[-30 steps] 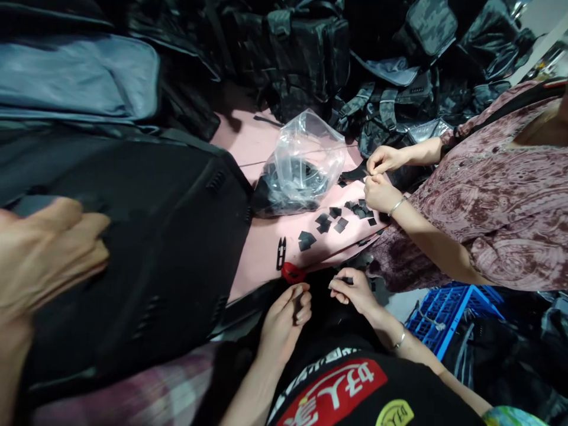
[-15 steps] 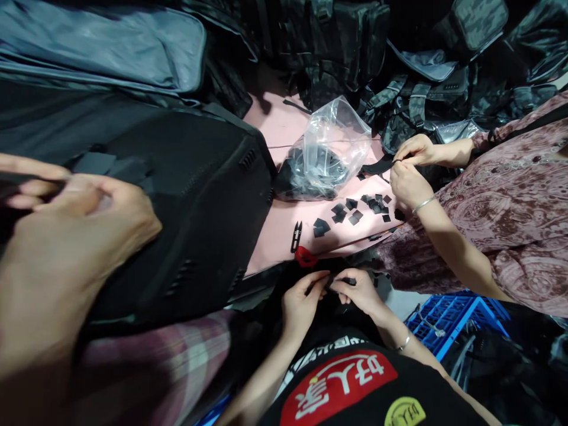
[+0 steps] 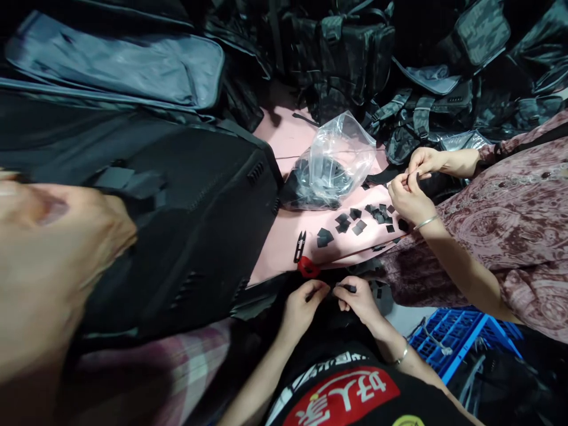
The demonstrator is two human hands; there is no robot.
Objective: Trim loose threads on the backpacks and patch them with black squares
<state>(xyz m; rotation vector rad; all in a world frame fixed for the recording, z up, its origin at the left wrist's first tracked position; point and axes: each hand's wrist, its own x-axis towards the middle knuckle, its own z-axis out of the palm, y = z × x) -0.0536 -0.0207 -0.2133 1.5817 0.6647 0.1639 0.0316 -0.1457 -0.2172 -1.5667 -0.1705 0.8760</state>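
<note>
My left hand [image 3: 302, 306] is closed in a pinch at the front edge of the pink tabletop [image 3: 275, 242]; what its fingertips hold is hidden. Just right of it, my right hand [image 3: 361, 303] pinches a small black piece [image 3: 350, 289] between thumb and fingers. The fingertips of both hands are close together, with a narrow gap between them. Beyond my hands lie black thread snips [image 3: 300, 246] and a red ring-like thing [image 3: 307, 267]. Several black square pieces [image 3: 342, 222] are scattered on the pink surface to the right.
A clear plastic bag [image 3: 344, 145] with dark contents stands mid-table. On the left lies a large black bag [image 3: 213, 219], with a co-worker's hand [image 3: 66, 236] over it. Another person's hands [image 3: 412, 189] work at right. Dark backpacks [image 3: 337, 53] line the back; a blue crate [image 3: 461, 334] stands low right.
The view has shifted, so most things appear slightly lower and to the right. My fingertips have parted a little. The co-worker's hand at left has moved further left, and its partner has left view.
</note>
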